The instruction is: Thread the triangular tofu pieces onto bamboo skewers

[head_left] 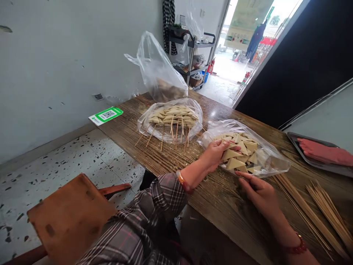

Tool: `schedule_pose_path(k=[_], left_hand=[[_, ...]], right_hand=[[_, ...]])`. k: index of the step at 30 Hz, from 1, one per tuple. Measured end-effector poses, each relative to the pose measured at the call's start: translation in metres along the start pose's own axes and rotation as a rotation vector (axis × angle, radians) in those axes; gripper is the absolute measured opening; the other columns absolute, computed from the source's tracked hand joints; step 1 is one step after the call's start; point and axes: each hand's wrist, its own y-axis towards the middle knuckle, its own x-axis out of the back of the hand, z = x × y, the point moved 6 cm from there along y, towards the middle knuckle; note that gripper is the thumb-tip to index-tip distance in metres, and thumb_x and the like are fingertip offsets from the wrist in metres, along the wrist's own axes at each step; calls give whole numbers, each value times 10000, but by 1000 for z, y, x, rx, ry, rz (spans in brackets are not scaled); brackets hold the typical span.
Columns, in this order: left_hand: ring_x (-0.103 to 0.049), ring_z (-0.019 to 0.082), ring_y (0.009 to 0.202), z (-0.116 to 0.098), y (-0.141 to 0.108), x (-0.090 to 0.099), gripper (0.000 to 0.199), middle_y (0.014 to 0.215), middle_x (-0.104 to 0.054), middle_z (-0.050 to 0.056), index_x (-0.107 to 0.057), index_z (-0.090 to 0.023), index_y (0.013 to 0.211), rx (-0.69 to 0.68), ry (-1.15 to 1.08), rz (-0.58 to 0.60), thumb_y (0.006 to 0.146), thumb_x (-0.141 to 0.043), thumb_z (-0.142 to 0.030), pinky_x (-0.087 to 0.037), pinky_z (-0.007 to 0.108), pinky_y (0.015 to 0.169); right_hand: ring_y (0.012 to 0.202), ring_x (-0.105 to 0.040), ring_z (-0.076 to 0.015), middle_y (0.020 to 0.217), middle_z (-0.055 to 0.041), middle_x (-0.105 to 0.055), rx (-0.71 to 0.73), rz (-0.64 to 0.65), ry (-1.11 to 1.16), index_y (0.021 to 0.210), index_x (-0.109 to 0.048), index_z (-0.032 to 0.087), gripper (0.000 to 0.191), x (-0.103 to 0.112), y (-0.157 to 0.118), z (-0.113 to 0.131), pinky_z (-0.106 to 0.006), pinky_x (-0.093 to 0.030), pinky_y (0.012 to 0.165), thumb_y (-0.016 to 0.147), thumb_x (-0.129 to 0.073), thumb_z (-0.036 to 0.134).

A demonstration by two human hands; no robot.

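Note:
My left hand [216, 152] is at the near left edge of a pile of tan triangular pieces [242, 151] on a clear plastic bag [271, 158]; its fingers are closed on some of the pieces. Just right and nearer, my right hand [257, 189] has its thumb and fingers pinched together by the pile's near edge; whatever lies between them is too small to make out. Further left, skewered tan pieces [175, 113] are stacked on another plastic bag [143, 123], their thin sticks [162, 140] pointing toward me.
Bundles of long wooden skewers [303, 208] lie at the right, below a black tray [311, 162] of pink material. A tied plastic bag [157, 70] and a green-bordered code card [106, 116] are on the wooden table [127, 140]. A brown stool [71, 217] stands left.

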Motion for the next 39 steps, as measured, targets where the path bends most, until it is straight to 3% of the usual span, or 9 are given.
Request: schedule_pose_path(k=[6, 10, 14, 19, 24, 27, 30, 35, 39], left_hand=[[-641, 104, 619, 6, 5, 2, 216, 870, -684, 49, -570, -163, 990, 7, 9, -25, 897, -608, -354, -506, 243, 667], [-678, 113, 630, 10, 4, 3, 130, 883, -647, 36, -498, -173, 1034, 53, 13, -30, 936, -507, -259, -505, 252, 673], [-660, 99, 565, 21, 8, 4, 118, 812, -633, 15, -482, -158, 1031, 96, 91, -15, 921, -441, -147, -492, 233, 628], [-617, 76, 510, 24, 12, 1, 62, 713, -626, -8, -513, -152, 931, 32, 215, 25, 873, -499, -133, -452, 191, 557], [-598, 72, 521, 10, -23, -10, 88, 701, -634, -11, -558, -154, 893, 19, 328, 113, 837, -508, -110, -469, 211, 592], [-623, 85, 585, -26, -71, -12, 98, 764, -674, 26, -610, -150, 888, -40, 451, 268, 830, -530, -149, -489, 236, 651], [-640, 121, 626, -94, -112, 6, 179, 831, -710, 68, -661, -160, 936, -170, 743, 306, 863, -529, -257, -499, 275, 663], [-616, 199, 845, -248, -126, 76, 310, 991, -690, 114, -672, -174, 1103, -671, 1345, -368, 899, -540, -368, -473, 352, 823], [-556, 297, 1118, -292, -95, 120, 511, 1234, -587, 187, -582, -134, 1286, -510, 1924, -595, 875, -598, -439, -408, 393, 954]], right_hand=[[899, -725, -276, 990, -83, -785, -148, -198, -103, 997, -781, 206, 345, 21, -8, -14, -362, -575, 765, 822, -635, 466], [747, -683, -228, 877, -85, -756, -285, -418, -65, 1086, -759, 167, 433, 35, -15, 3, -295, -524, 591, 834, -630, 494], [526, -523, -148, 619, -10, -615, -291, -447, -59, 1126, -751, 153, 475, 39, 0, 49, -257, -407, 465, 836, -633, 510], [513, -526, -124, 596, 1, -622, -41, -326, -207, 1050, -782, 217, 356, 35, 40, 130, -238, -399, 489, 836, -634, 459], [534, -530, -126, 617, -12, -643, 51, -252, -228, 1018, -784, 207, 339, 29, 67, 179, -235, -382, 488, 844, -613, 443], [501, -494, -109, 590, -5, -620, 48, -221, -175, 1008, -784, 183, 358, 27, 77, 192, -223, -352, 459, 835, -618, 448], [443, -423, -86, 527, 17, -563, 8, -156, -106, 1006, -783, 152, 407, 21, 85, 196, -220, -300, 422, 820, -625, 478], [423, -413, -82, 520, 15, -578, 17, -14, -81, 1008, -779, 126, 430, -15, 101, 199, -229, -300, 431, 809, -608, 467], [472, -493, -107, 541, -2, -624, 70, 115, -126, 942, -787, 145, 356, -59, 121, 207, -246, -365, 495, 813, -579, 404]])
